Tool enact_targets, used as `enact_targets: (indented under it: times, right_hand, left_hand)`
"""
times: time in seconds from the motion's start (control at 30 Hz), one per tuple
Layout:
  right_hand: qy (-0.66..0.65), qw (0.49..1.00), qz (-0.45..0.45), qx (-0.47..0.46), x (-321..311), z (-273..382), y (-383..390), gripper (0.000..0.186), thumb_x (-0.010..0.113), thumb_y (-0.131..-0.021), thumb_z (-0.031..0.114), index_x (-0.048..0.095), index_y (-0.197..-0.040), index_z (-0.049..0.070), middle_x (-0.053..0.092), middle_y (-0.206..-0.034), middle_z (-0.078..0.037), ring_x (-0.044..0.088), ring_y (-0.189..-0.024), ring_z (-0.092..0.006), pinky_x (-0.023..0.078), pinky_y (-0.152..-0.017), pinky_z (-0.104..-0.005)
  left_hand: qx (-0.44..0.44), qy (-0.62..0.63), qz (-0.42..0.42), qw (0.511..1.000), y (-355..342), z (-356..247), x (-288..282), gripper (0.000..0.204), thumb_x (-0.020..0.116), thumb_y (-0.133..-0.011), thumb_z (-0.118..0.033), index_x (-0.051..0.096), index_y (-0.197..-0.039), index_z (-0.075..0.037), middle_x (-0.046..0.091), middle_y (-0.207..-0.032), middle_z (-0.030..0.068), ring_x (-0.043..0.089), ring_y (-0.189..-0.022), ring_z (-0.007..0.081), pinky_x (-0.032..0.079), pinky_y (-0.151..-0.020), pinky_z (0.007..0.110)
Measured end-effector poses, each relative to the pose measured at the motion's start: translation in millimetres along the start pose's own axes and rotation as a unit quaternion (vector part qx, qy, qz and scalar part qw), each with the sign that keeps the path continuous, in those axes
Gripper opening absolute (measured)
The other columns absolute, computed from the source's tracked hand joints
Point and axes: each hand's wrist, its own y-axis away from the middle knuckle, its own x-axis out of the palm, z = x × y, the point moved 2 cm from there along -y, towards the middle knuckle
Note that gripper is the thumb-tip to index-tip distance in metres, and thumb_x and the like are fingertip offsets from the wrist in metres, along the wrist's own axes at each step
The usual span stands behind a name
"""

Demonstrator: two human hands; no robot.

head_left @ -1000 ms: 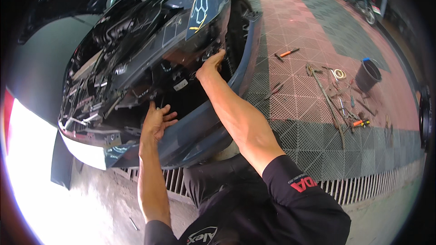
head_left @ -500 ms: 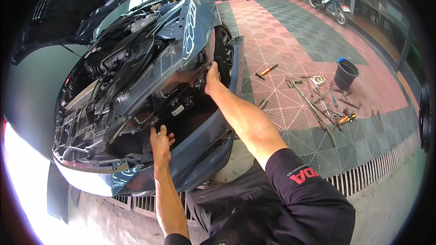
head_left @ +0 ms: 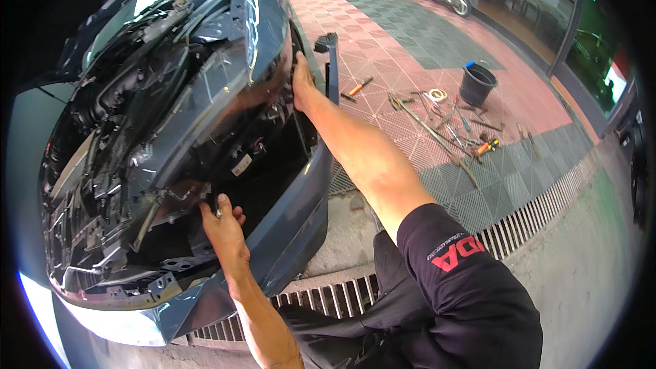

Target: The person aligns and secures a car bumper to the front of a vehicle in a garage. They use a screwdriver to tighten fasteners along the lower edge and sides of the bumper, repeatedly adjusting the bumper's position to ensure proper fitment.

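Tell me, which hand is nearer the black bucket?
The right hand, up at the outer end of the headlight, toward the bucket; the left hand is lower in view, by the headlight's inner end.

Glossy and smooth across the painted fender [head_left: 272,24], upper centre, and bumper [head_left: 294,215], lower centre; shiny on the headlight [head_left: 246,109]; matt plastic on the bucket [head_left: 476,89], upper right; ribbed on the floor tiles [head_left: 362,51]; matt cloth on the sleeve [head_left: 434,232].

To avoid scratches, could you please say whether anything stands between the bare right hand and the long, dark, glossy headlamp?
Nothing visible does: the right hand appears to touch the outer edge of the headlamp. The blue-grey painted bumper lies below them; the hand's far side is hidden.
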Motion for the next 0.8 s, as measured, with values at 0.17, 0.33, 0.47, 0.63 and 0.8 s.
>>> enact_targets:
  times: [0.17, 0.33, 0.47, 0.63, 0.8]
  right_hand:
    - [-0.023, 1.0, 0.0, 0.006, 11.2, -5.2, -6.0, 0.086, 0.041, -0.095, 0.072, 0.055, -0.138, -0.001, 0.06, -0.136, -0.018, 0.057, -0.121, -0.0314, 0.045, -0.102, -0.0501]
    - [-0.071, 0.997, -0.01, -0.039, 19.4, 24.1, -8.8, 0.083, 0.043, -0.094, 0.072, 0.059, -0.128, -0.002, 0.065, -0.11, -0.015, 0.061, -0.104, -0.0288, 0.048, -0.093, -0.0469]
    - [-0.098, 0.994, 0.034, -0.013, 34.5, 53.2, -31.0, 0.08, 0.042, -0.095, 0.068, 0.057, -0.134, -0.001, 0.065, -0.123, -0.018, 0.061, -0.113, -0.0329, 0.046, -0.1, -0.0488]
    - [-0.052, 0.993, 0.102, 0.001, 39.5, 58.5, -88.9, 0.082, 0.039, -0.097, 0.066, 0.048, -0.148, 0.003, 0.053, -0.149, -0.025, 0.055, -0.131, -0.0389, 0.041, -0.11, -0.054]
    - [-0.132, 0.983, 0.12, 0.05, 62.3, 65.6, -64.7, 0.085, 0.034, -0.098, 0.067, 0.043, -0.152, 0.002, 0.05, -0.152, -0.025, 0.054, -0.132, -0.0404, 0.041, -0.11, -0.0571]
  left_hand:
    - [0.014, 0.001, -0.003, 1.0, 2.1, -0.3, -2.4, 0.079, 0.066, -0.103, -0.032, 0.023, -0.162, -0.002, 0.058, -0.121, 0.0097, 0.062, -0.082, 0.0132, 0.055, -0.073, 0.031]
    - [0.019, -0.005, -0.008, 1.0, 5.0, -7.4, -4.8, 0.076, 0.064, -0.104, -0.031, 0.025, -0.161, 0.0, 0.057, -0.125, 0.0112, 0.062, -0.082, 0.0132, 0.055, -0.074, 0.03]
    - [0.005, -0.008, -0.027, 1.0, 1.1, -6.2, -5.7, 0.076, 0.063, -0.105, -0.031, 0.024, -0.16, 0.003, 0.056, -0.126, 0.0124, 0.063, -0.083, 0.0139, 0.056, -0.074, 0.03]
    - [0.009, -0.016, -0.003, 1.0, 2.9, -7.3, 0.4, 0.079, 0.063, -0.105, -0.032, 0.021, -0.159, 0.007, 0.055, -0.113, 0.0104, 0.063, -0.083, 0.0159, 0.058, -0.075, 0.032]
    - [0.005, -0.026, -0.046, 0.999, 10.3, -13.4, -8.2, 0.084, 0.066, -0.103, -0.034, 0.019, -0.159, 0.008, 0.049, -0.097, 0.0072, 0.064, -0.084, 0.0175, 0.059, -0.075, 0.033]
